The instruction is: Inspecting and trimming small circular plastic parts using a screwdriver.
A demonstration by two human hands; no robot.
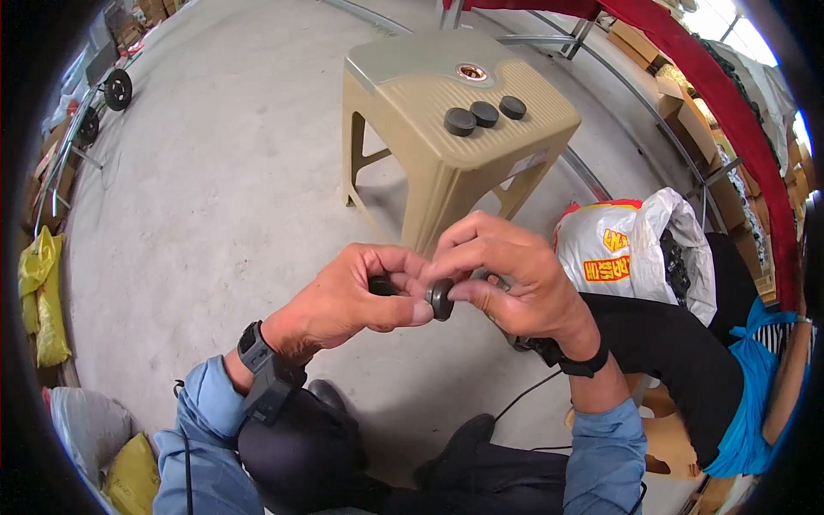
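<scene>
Between the fingertips of both my hands is a dark round cap-like piece [440, 299], held on edge above the floor. My left hand [343, 296] pinches it from the left, thumb in front. A second dark piece [382, 286] sits inside the curled fingers of that same hand, partly hidden. From the other side, my right hand [519, 279] grips the cap with thumb and bent fingers. Something greyish shows under the right palm, too covered to name. Three similar dark round caps [485, 114] lie in a row on a beige plastic stool [412, 64] ahead.
A white woven sack [631, 249] of dark items stands open at the right, beside a seated person's black-clad leg [661, 343]. Metal frame bars and cardboard boxes [687, 124] line the far right. A wheeled cart [107, 94] and yellow bags [43, 300] are at left.
</scene>
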